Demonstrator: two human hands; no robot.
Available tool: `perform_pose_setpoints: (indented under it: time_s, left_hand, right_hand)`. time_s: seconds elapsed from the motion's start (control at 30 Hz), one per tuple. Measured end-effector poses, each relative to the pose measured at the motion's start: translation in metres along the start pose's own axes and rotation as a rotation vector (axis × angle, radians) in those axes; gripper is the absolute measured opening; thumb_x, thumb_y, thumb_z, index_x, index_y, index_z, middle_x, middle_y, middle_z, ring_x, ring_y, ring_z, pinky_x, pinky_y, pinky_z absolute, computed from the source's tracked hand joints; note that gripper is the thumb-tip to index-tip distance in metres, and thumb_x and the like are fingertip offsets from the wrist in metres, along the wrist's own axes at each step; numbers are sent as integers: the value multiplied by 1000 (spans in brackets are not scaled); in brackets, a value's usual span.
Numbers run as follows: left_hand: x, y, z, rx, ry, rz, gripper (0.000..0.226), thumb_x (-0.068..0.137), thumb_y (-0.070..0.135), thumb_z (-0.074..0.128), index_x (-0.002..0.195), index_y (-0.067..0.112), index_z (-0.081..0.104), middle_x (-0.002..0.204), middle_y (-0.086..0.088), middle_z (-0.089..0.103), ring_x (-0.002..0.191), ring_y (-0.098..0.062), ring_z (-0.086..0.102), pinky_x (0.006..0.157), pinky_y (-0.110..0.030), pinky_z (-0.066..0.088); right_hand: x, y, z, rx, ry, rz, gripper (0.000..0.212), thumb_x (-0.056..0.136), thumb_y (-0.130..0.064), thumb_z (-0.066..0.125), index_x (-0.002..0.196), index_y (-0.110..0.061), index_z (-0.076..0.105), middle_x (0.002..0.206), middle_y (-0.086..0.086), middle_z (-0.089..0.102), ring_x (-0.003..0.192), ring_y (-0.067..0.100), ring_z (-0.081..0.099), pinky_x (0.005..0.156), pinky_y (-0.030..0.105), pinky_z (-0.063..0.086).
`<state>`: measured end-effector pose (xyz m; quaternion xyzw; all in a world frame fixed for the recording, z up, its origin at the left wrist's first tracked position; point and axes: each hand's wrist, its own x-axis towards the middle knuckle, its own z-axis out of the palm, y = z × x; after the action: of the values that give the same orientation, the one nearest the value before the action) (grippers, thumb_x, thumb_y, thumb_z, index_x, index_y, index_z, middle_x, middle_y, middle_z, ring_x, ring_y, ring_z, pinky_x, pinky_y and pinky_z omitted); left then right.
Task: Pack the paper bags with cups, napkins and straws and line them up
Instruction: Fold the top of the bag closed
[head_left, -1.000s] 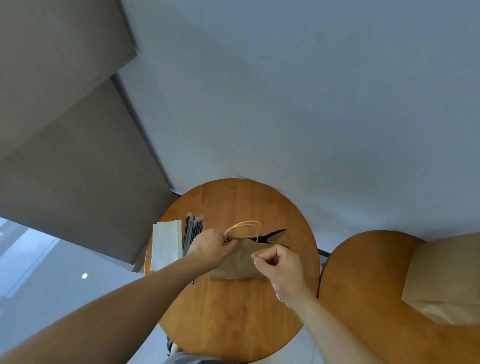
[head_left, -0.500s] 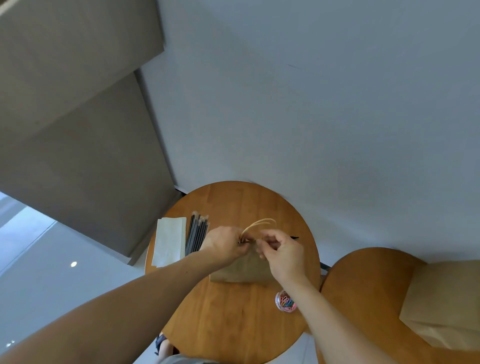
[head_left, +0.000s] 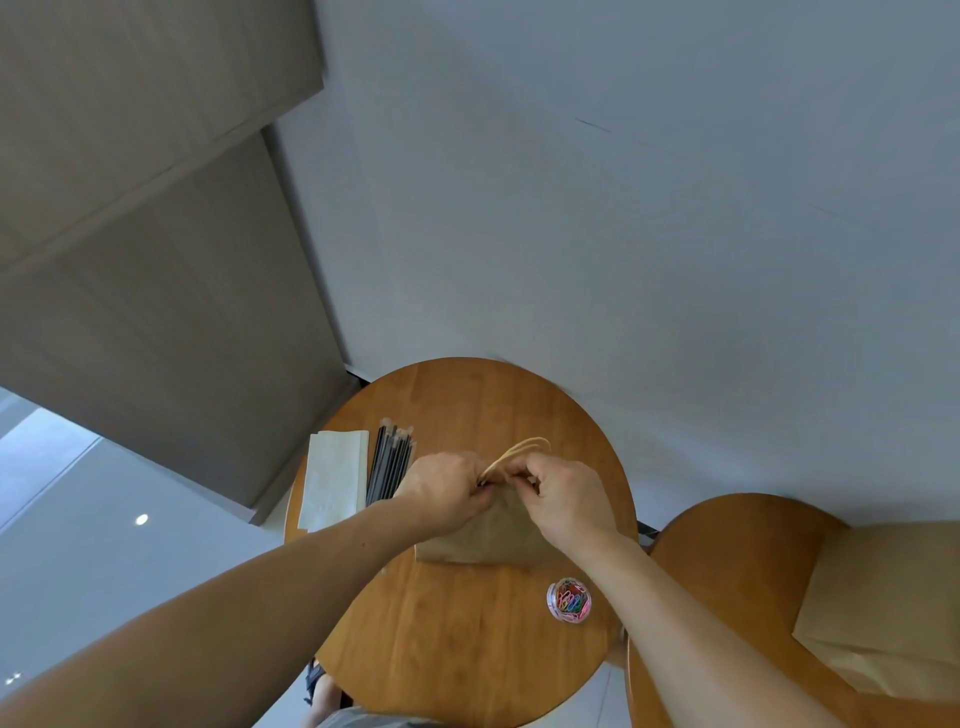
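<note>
On the round table (head_left: 467, 649), the paper bag (head_left: 488, 540) sits just beside the straws (head_left: 389, 462). Its mouth, open a second ago, is now closed: the left hand (head_left: 441, 491) and right hand (head_left: 566, 499) have met and both pinch its top edge. This bag appears packed; lining up remains.

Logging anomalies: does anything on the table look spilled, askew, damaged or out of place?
Nothing spilled or damaged: napkins and straws lie neatly; left hand and right hand pinch the paper bag top. Only the tub of paper clips is not a packing item.
</note>
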<state>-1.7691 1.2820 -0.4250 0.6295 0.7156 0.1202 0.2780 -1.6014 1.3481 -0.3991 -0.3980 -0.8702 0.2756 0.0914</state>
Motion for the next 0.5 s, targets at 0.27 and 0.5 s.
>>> perform_pose_setpoints:
  time_s: [0.27, 0.5]
  left_hand:
    - [1, -1, -4, 1, 12, 60, 25, 100, 37, 48, 112, 33, 69, 95, 14, 65, 86, -13, 64, 70, -30, 51]
    - [-1, -3, -4, -16, 16, 93, 25, 101, 33, 49, 115, 33, 69, 100, 11, 68, 80, -11, 60, 69, -30, 51]
  right_hand:
    - [3, 5, -4, 112, 42, 78, 17, 92, -22, 68, 108, -24, 74, 96, -16, 73, 87, 2, 68, 79, 20, 56]
    - [5, 9, -1, 103, 7, 68, 16, 92, -23, 68, 108, -25, 74, 97, -16, 74, 88, 2, 68, 79, 18, 55]
